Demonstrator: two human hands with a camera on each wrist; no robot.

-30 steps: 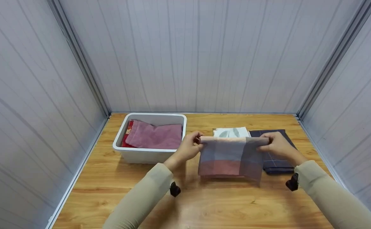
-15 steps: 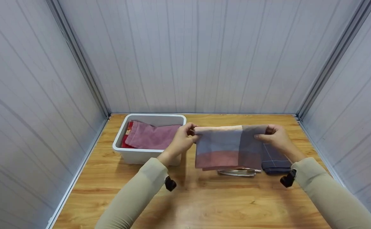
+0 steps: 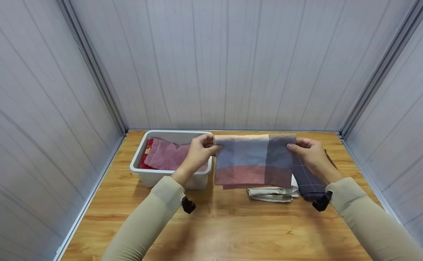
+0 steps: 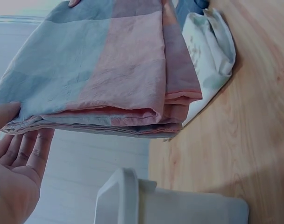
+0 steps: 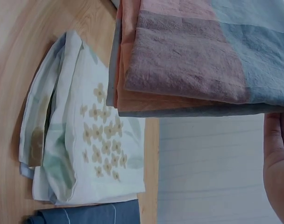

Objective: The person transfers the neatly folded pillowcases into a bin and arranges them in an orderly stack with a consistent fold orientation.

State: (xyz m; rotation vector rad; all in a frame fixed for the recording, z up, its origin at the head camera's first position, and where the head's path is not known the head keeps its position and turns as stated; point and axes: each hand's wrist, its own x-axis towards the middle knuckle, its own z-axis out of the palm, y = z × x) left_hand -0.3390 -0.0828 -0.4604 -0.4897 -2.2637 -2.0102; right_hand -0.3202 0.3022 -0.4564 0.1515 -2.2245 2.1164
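Over the table (image 3: 254, 232), head view: checked cloth (image 3: 251, 156) hangs between left hand (image 3: 198, 151) and right hand (image 3: 312, 155), each pinching a top corner, long axis left-right; left wrist view: tub (image 4: 191, 205) nearer this hand; right wrist view: grip partly hidden

Wears a long, pale beige left sleeve (image 3: 144, 221) and a matching right sleeve (image 3: 372, 219), both of plain, matt cloth. Shows soft folds near the wrists, and fine, close wrinkles low on the left sleeve. Carries just at the left cuff (image 3: 168, 187) a small, black, angular device (image 3: 188, 205), and at the right cuff (image 3: 345, 191) a second black device (image 3: 321, 202), also blocky. Leaves bare the left hand (image 3: 198, 152) and the right hand (image 3: 312, 155).
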